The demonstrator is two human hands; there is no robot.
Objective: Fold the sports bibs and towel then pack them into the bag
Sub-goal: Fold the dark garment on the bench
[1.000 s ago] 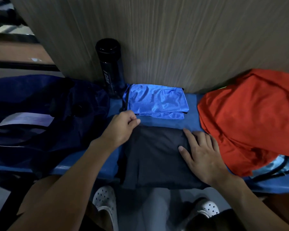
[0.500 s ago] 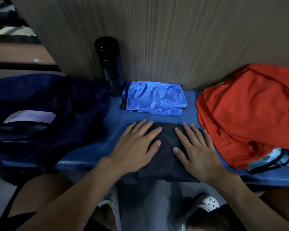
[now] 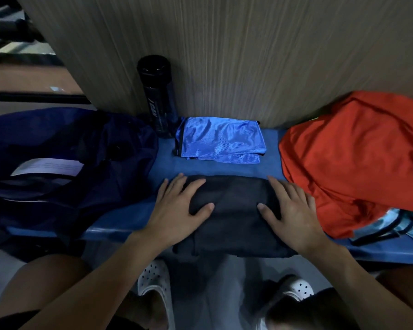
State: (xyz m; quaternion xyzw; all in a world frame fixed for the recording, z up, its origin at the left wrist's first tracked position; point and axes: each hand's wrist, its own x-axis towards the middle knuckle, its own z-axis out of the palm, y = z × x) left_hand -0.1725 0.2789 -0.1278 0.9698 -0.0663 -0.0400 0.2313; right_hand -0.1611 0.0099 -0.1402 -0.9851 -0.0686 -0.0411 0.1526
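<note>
**Dark cloth being pressed flat under both of your hands**

Dark grey fabric, folded into a thick rectangle (image 3: 234, 210), is lying across the front of the blue worktop (image 3: 167, 167), its near edge hanging slightly over the lip. Whether it is the towel or a bib cannot be told in this dim light. Your left hand (image 3: 179, 210) is lying flat on its left end and your right hand (image 3: 293, 213) flat on its right end. Both are spread open, palms down, well apart from each other and gripping nothing.

Behind the dark cloth, near the wood-grain panel (image 3: 248, 55), a shiny blue bib (image 3: 221, 140) is sitting already folded, just beside a tall black bottle (image 3: 159, 96). To your left the navy bag (image 3: 65, 158) is slumping open with a white label showing. To your right a red garment (image 3: 358, 158) is lying in a loose heap, with pale blue fabric with dark trim (image 3: 396, 225) poking out beneath it.

To finish this step well, you are probably best off keeping your palms flat and sweeping them outward, pushing trapped air toward the ends so the layers settle evenly. Check that the overhanging near edge is not dragging the stack off the worktop. When lifting, slide fingers under both ends together so the fold stays closed on its way to the bag.
</note>
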